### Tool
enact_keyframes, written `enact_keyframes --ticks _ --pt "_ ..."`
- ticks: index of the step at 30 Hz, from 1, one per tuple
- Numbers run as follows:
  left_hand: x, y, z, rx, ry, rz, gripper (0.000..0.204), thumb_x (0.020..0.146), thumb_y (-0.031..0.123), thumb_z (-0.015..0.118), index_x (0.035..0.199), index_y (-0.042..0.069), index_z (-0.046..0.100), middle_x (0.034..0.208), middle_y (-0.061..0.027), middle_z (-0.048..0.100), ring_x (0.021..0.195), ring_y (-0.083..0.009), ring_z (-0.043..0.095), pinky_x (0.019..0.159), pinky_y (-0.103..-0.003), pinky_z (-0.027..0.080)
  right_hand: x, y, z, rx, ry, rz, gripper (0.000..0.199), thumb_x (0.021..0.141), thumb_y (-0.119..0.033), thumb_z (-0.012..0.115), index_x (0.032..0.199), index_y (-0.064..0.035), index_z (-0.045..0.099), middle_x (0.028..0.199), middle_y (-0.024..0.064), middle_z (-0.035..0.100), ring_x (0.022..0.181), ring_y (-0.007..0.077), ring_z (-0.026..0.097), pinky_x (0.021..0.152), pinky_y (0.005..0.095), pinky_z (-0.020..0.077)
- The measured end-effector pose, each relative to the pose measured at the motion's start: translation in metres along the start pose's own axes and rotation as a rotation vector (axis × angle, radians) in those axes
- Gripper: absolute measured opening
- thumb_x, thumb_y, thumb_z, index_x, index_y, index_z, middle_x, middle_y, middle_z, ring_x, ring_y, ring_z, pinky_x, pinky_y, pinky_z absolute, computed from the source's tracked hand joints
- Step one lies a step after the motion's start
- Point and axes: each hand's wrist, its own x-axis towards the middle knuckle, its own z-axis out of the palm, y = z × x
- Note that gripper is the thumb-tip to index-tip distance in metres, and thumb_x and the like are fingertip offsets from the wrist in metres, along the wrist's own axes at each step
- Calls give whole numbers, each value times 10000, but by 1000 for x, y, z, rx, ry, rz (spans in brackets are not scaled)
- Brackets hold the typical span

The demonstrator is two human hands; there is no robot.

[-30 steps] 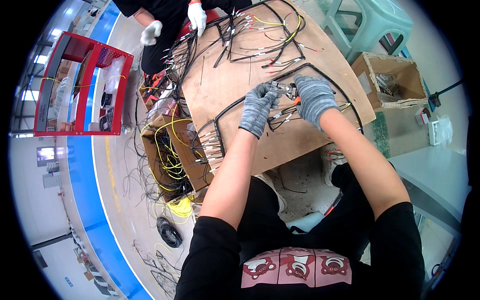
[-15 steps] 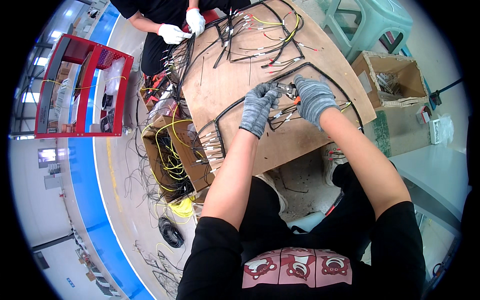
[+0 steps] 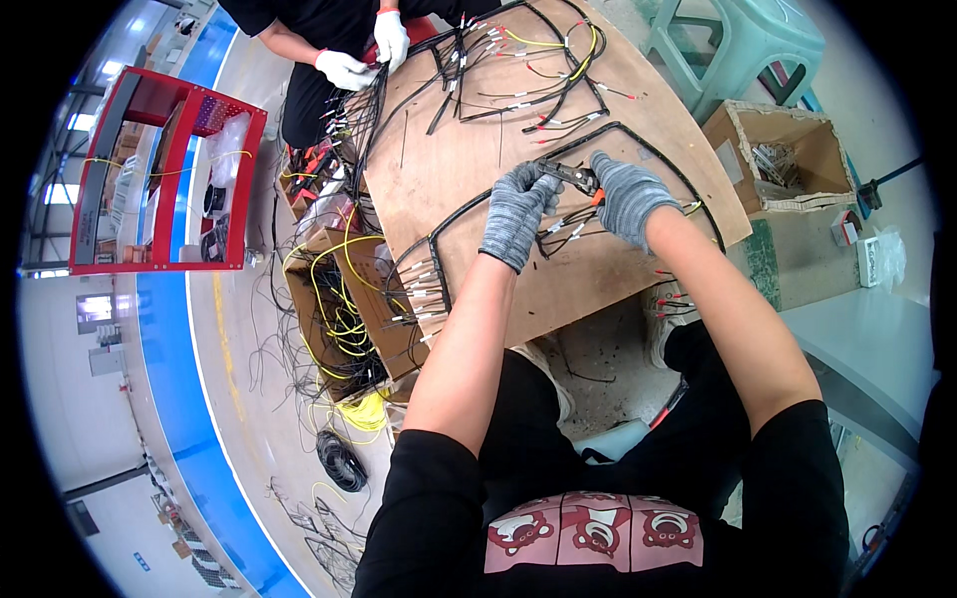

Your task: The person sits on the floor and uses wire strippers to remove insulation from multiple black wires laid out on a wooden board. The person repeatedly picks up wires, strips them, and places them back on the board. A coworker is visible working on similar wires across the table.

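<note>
My right hand (image 3: 630, 194) grips pliers (image 3: 572, 177), left hand (image 3: 513, 216) curled, hold unclear — upper-centre wires (image 3: 519, 106) red-tipped, centre-left wires (image 3: 424, 293) seemingly untipped.

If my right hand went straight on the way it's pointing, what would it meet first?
Beyond the tool it holds, your right hand would likely meet the black cable bundle on the wooden board first, though it may pass above; depth is unclear.

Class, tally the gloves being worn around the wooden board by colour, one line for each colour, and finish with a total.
Grey gloves: 2
White gloves: 2
Total: 4
</note>
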Motion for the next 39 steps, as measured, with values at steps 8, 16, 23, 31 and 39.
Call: enact_keyframes --ticks 8,16,23,31,39 --pt "-1 -1 -2 0 10 63 64 836 73 538 833 26 580 651 10 517 522 -63 432 474 -205 371 2 7 9 244 6 -38 273 721 -177 616 906 -7 509 763 193 572 722 330 573 646 382 448" --pt "-7 -13 -12 12 48 34 105 840 95 543 907 26 585 725 -7 567 555 -55 459 505 -187 398 -7 94 -66 1249 220 237 165 795 -263 565 780 -105 522 619 -4 524 462 86 464 440 230 397" --pt "3 -21 24 507 194 335 163 786 44 559 949 43 572 792 -100 602 622 -151 564 593 -281 458 -20 105 -43 1120 267 28 328 767 -219 615 1038 -71 505 844 17 522 716 112 491 662 253 432" --pt "-4 -26 34 1346 -160 294 215 766 143 579 971 77 570 918 -131 587 874 -294 563 775 -371 447 -38 98 -49 918 325 -46 327 773 -164 594 1057 -29 506 852 62 538 778 125 494 729 244 419" --pt "12 -29 63 1506 -277 354 241 713 164 609 912 66 514 940 -153 555 878 -315 548 741 -398 443 -82 85 -56 950 436 -77 277 783 -114 567 1039 -28 506 817 46 518 744 102 464 705 233 415"
